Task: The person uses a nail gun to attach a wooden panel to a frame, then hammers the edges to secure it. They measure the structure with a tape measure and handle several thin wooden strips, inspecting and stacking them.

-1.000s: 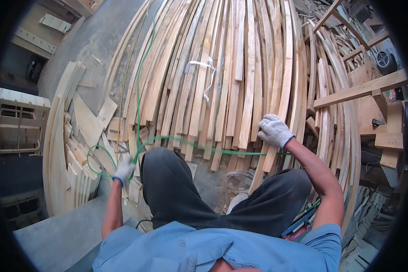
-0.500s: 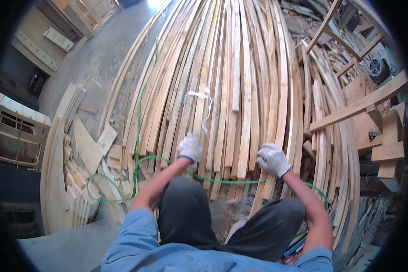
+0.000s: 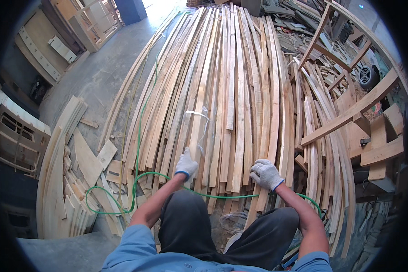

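Long, narrow wooden strips (image 3: 220, 136) lie lengthwise in a broad pile before my knees, their near ends uneven. My left hand (image 3: 187, 165), in a white knit glove with a blue cuff, is closed round the near end of a wooden strip. Just beyond that hand, a loose white plastic band (image 3: 197, 113) wraps across a strip. To the right, my right hand (image 3: 266, 174), gloved alike, rests with curled fingers over the near part of another strip; its fingertips are partly hidden. A green hose (image 3: 217, 196) crosses low between my hands and knees.
Curved boards (image 3: 54, 181) and flat offcuts (image 3: 87, 152) lie at the left. A wooden frame (image 3: 356, 115) leans in on the right, beside a round dark motor (image 3: 368, 77). Scrap wood (image 3: 299, 20) heaps up at the far right. Grey concrete floor (image 3: 99, 68) runs along the left.
The view has tilted up, so the pile's far end now shows and everything sits lower. My left hand has settled round a strip's end; my right hand's fingers look more curled.
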The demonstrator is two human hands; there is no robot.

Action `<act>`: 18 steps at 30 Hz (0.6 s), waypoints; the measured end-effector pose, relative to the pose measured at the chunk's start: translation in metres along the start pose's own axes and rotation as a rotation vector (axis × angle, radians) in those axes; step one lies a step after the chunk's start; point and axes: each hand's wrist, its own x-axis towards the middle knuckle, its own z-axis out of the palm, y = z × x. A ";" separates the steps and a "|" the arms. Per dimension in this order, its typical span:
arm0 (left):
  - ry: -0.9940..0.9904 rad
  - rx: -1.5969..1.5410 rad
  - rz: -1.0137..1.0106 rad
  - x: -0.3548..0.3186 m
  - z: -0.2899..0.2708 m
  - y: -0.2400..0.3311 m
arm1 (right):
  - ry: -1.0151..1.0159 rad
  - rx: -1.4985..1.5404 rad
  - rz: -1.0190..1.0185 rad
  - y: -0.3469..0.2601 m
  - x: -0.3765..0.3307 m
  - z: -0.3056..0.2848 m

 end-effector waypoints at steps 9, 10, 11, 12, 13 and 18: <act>-0.806 -1.557 0.213 -0.052 -0.111 0.080 | 0.092 -0.025 -0.052 0.006 -0.005 0.007; -0.795 -1.583 0.211 -0.054 -0.114 0.083 | 0.096 -0.022 -0.053 0.007 -0.005 0.008; -0.822 -1.655 0.231 -0.056 -0.118 0.087 | 0.101 -0.018 -0.053 0.007 -0.005 0.008; -0.849 -1.725 0.249 -0.058 -0.123 0.089 | 0.106 -0.012 -0.052 0.006 -0.004 0.009; -0.876 -1.796 0.267 -0.061 -0.128 0.092 | 0.101 -0.013 -0.050 0.006 -0.004 0.009; -0.979 -2.073 0.275 -0.078 -0.144 0.108 | 0.084 -0.023 -0.041 0.008 -0.004 0.010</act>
